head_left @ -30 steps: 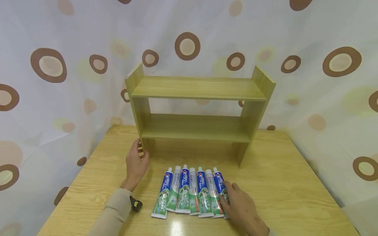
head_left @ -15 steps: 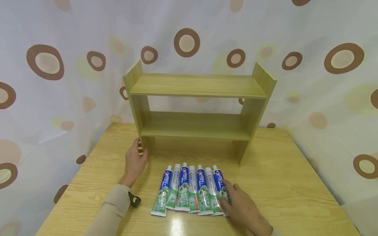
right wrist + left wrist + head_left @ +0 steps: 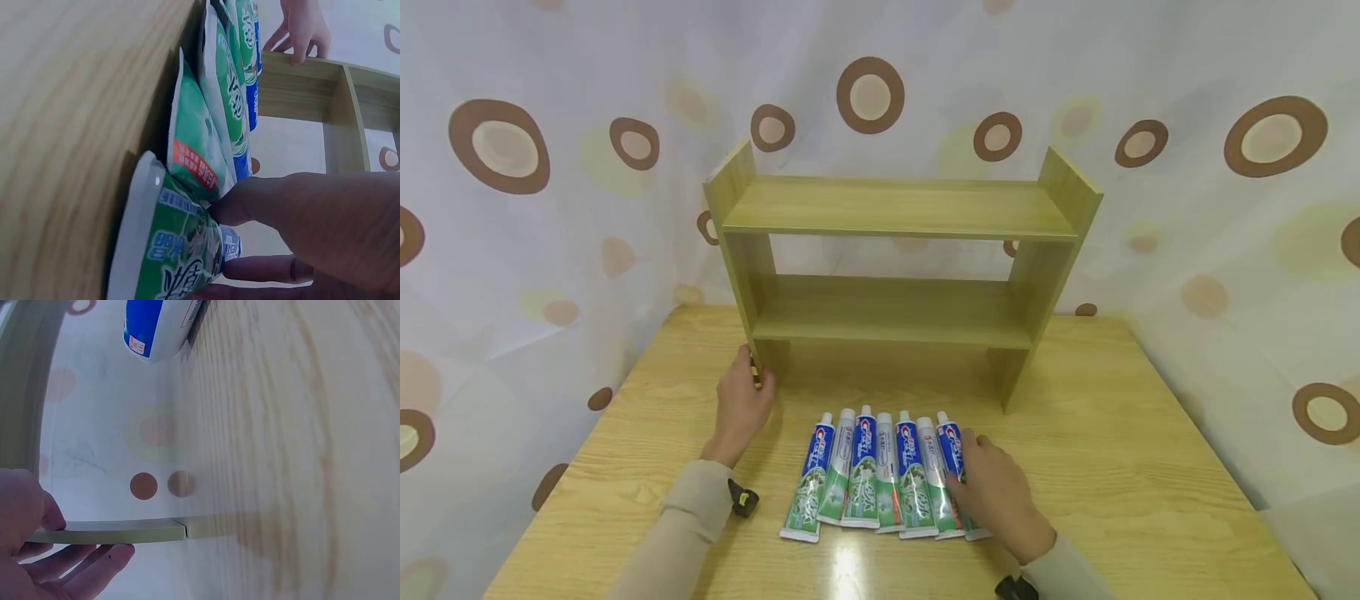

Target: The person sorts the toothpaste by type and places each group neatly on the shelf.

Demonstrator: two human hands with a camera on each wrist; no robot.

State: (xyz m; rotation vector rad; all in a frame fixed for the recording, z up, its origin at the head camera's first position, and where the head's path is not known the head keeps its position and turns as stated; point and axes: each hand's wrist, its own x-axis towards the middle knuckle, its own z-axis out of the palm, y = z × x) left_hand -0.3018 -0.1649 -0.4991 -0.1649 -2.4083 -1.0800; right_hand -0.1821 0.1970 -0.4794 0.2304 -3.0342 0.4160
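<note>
Several toothpaste tubes [image 3: 862, 475] lie side by side on the table, caps toward the shelf, blue-green Crest ones alternating with silver-green ones. My right hand [image 3: 1000, 496] holds the rightmost toothpaste tube [image 3: 178, 250], its thumb on one side and its fingers on the other. A two-tier wooden shelf [image 3: 887, 208] stands behind the row. At its lower left, my left hand [image 3: 743, 408] grips the side panel [image 3: 112, 535], thumb on one face and fingers on the opposite face.
The wooden table [image 3: 1120, 467] runs back to a white curtain [image 3: 1150, 67] with brown circles, which encloses the back and both sides. Below the lower board [image 3: 887, 321] the shelf has an open gap at table level.
The whole head view has shifted slightly upward. My right hand has drawn a little to the left over the end tube, and its wrist camera now shows. My left hand keeps its hold.
</note>
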